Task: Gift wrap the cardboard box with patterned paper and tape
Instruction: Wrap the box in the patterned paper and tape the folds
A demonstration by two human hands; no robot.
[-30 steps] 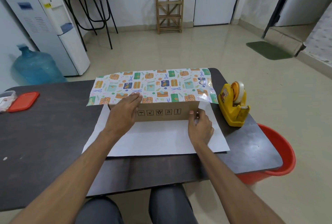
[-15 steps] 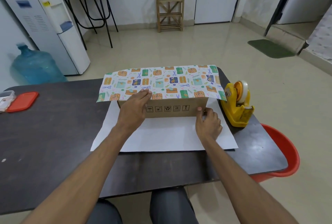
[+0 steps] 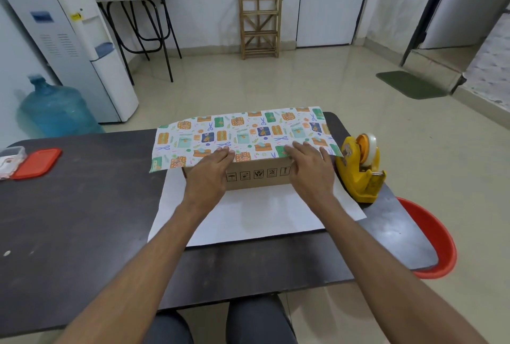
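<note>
While the cardboard box [image 3: 259,176] sits on the table [image 3: 82,205] atop the patterned paper [image 3: 240,134], we press the far flap onto its top: left hand [image 3: 211,175] and right hand [image 3: 310,168] flat, fingers [image 3: 225,152] straight, gripping nothing. Next likely: tape dispenser [image 3: 358,169], just right.

Bright print over brown card.
The white wrapping paper sheet [image 3: 242,134] shows orange, green and navy parcels; the brown cardboard box [image 3: 259,176] bears black symbols, perhaps handling marks; the yellow plastic tape dispenser [image 3: 357,172] has an orange hub.
</note>
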